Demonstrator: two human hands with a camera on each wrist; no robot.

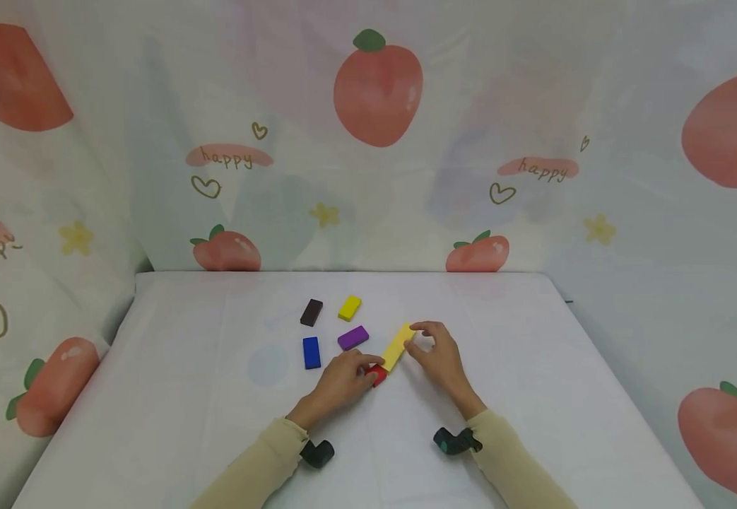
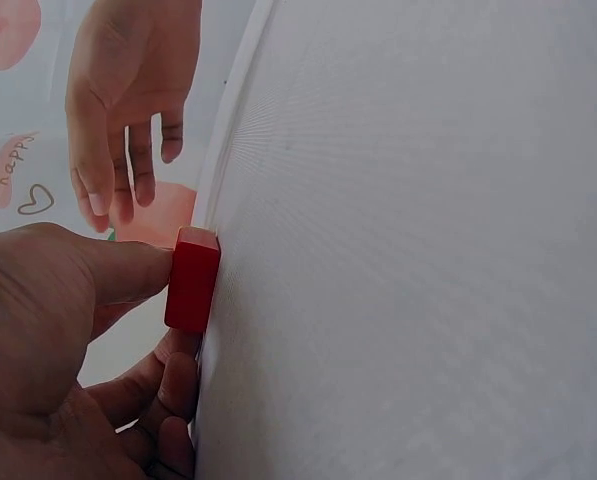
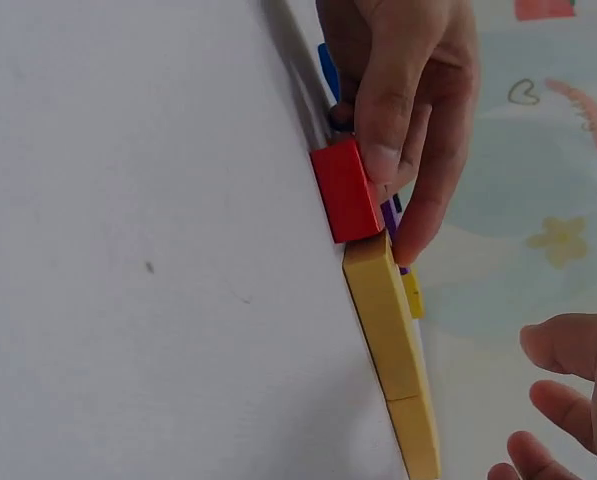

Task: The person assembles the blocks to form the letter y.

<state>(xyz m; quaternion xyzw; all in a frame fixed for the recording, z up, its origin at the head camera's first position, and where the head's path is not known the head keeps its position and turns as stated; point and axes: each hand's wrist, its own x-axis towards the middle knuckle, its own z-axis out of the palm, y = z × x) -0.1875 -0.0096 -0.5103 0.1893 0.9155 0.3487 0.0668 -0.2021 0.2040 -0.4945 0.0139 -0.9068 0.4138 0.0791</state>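
Low in the middle of the head view, my left hand point(image 1: 341, 379) pinches a small red block point(image 1: 378, 376) lying on the white table. The red block touches the near end of a light yellow row point(image 1: 397, 348); a seam in the right wrist view shows two light yellow blocks point(image 3: 381, 320) end to end. My left index finger reaches to the joint between red and yellow. By the row's far end is my right hand point(image 1: 438, 357), fingers loosely bent and spread. The right wrist view shows these right fingers point(image 3: 563, 400) apart from the blocks.
Left of the row lie a purple block point(image 1: 352, 338) and a blue block point(image 1: 311, 353). Farther back are a dark brown block point(image 1: 311, 312) and a bright yellow block point(image 1: 350, 308). A fruit-printed cloth point(image 1: 381, 198) hangs behind the white table point(image 1: 203, 353).
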